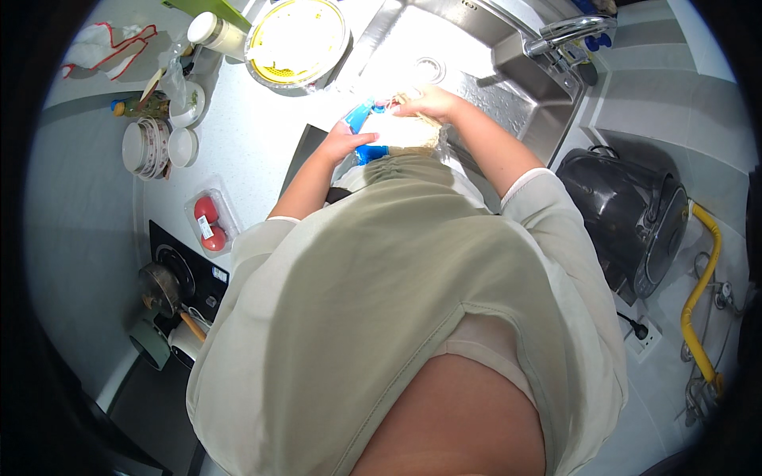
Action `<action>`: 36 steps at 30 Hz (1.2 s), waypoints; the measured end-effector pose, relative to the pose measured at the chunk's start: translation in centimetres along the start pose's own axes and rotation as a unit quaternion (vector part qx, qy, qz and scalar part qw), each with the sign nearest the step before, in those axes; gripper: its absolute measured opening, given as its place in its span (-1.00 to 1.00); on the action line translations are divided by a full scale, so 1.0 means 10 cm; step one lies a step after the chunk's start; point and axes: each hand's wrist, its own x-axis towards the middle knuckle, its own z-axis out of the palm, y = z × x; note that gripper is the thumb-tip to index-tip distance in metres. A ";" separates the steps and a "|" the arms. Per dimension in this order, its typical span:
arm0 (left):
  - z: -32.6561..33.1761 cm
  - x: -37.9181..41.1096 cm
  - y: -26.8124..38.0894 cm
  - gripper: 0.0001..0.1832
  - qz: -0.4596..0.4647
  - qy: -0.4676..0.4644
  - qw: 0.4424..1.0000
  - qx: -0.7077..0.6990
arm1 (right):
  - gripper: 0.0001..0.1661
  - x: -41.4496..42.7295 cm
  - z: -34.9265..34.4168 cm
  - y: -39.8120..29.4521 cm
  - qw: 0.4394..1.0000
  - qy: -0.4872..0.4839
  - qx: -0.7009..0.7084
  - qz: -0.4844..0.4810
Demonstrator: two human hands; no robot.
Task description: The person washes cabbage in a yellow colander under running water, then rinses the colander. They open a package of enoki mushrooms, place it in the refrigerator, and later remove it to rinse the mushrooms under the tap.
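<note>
Close to my body, at the counter's edge by the sink, a blue and clear plastic food package is held between both hands. Pale, strand-like food, probably enoki mushrooms, shows at its right part; bright glare hides detail. My left hand grips the package's left side, thumb on top. My right hand has its fingers on thin pale strands at the upper right of the package. Beyond my left hand stands a round bowl with a yellow strainer, its contents washed out by light.
The steel sink with its faucet lies ahead right. A dark board is beside my left forearm. Packed tomatoes, stacked bowls and a cooktop with a saucepan are left; a black appliance stands right.
</note>
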 end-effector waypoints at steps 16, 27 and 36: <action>-0.02 -0.01 -0.07 -0.30 0.007 0.031 0.999 0.012 | -0.68 -0.28 -0.60 -0.41 0.928 -0.037 0.346 -0.131; -0.04 0.00 -0.02 -0.26 -0.027 0.019 0.999 0.004 | -0.60 -0.58 -0.72 -0.51 0.911 0.188 0.337 -0.144; -0.08 0.01 -0.03 -0.22 0.007 -0.013 1.000 -0.008 | -0.59 -0.19 -0.01 -0.45 0.965 0.039 -0.257 -0.045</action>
